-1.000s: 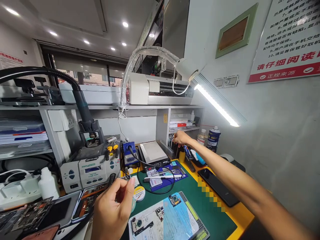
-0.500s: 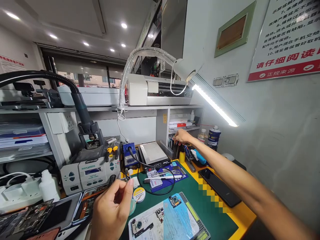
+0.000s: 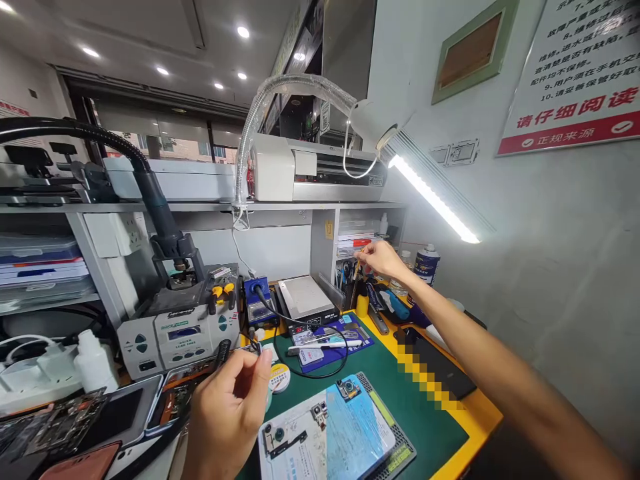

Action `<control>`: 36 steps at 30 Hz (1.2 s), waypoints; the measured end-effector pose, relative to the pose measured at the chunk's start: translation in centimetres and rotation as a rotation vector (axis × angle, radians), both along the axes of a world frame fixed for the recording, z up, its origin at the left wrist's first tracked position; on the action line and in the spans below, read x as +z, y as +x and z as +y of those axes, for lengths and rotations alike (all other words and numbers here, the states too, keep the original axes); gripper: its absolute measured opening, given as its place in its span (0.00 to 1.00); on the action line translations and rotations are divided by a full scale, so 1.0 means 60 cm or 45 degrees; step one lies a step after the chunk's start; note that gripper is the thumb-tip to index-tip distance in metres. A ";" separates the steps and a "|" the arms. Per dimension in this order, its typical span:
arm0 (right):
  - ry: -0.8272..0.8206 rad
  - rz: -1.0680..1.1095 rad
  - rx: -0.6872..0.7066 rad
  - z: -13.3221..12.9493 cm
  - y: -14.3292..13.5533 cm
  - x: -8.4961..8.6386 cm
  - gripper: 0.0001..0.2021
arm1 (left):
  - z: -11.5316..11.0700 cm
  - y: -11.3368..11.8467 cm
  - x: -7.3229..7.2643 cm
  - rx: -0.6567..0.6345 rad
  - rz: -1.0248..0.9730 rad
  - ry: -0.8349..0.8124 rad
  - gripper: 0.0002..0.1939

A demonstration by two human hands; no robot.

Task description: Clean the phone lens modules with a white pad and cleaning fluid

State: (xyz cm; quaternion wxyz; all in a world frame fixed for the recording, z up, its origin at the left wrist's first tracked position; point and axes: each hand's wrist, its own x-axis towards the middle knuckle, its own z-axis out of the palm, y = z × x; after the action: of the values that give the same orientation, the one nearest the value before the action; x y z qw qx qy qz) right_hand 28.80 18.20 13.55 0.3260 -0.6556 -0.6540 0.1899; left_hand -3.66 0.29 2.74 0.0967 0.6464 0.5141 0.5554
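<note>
My right hand [image 3: 383,259] reaches far across the bench, thumb and fingers pinched on the top of a thin yellowish tool [image 3: 357,272]. The tool points down into a dark holder [image 3: 345,280] full of slim tools; its lower end is hidden there. My left hand [image 3: 230,407] is raised at the front with thumb and forefinger pressed together. What lies between those fingers, if anything, is too small to make out. Just right of it, a white phone-shaped plate [image 3: 300,460] with a blue half carries small camera modules [image 3: 349,389] on the green mat [image 3: 425,427].
A lit lamp [image 3: 435,197] hangs over the right side. The grey soldering station [image 3: 180,340], a white bottle [image 3: 95,363] and opened phones [image 3: 120,413] crowd the left. A black cable [image 3: 345,357] loops over a blue packet [image 3: 335,347]. A dark phone [image 3: 440,370] lies at right.
My right hand has risen slightly and moved right, with a thin yellowish tool now showing below its fingers. My left hand keeps its pinch. The view has shifted a little.
</note>
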 end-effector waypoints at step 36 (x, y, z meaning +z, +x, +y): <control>-0.323 0.095 0.658 -0.045 0.026 -0.263 0.14 | 0.018 0.002 -0.016 0.005 0.076 0.065 0.09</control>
State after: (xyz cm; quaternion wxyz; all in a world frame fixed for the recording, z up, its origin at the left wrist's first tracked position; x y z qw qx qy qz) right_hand 30.39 15.51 -2.23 0.2061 -0.4954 -0.7580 0.3708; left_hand -3.51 1.36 1.77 0.0639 0.6640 0.5036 0.5490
